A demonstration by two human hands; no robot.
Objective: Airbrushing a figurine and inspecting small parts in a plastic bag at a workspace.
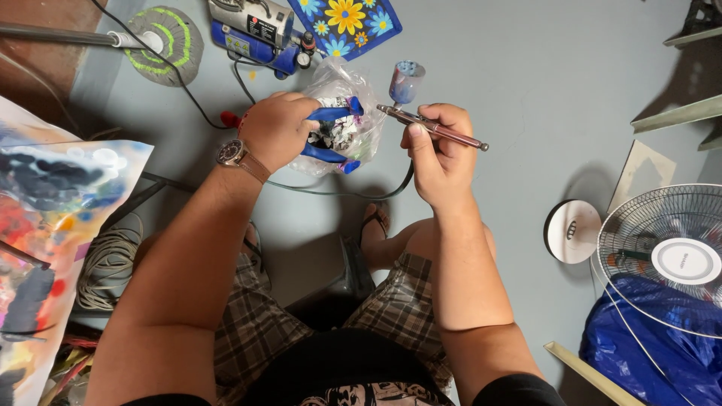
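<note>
Airbrush (432, 126), slim and metallic with a coppery-pink sheen, sits pinched in the right hand (440, 154), fingers curled closed around its barrel. Its long axis runs nearly level, tilting slightly down toward the right, where the tail end pokes out past the knuckles. A small paint-stained cup (406, 80) stands upright at its left end; the nozzle tip itself is hard to make out. Over to the left hand (277, 129), wrapped shut around blue-handled pliers (331, 134), smooth plastic grips showing, the tool's working end hidden. Behind both, a crinkled clear plastic bag (353, 113) on the grey floor (511, 83); its speckled contents are unclear.
</note>
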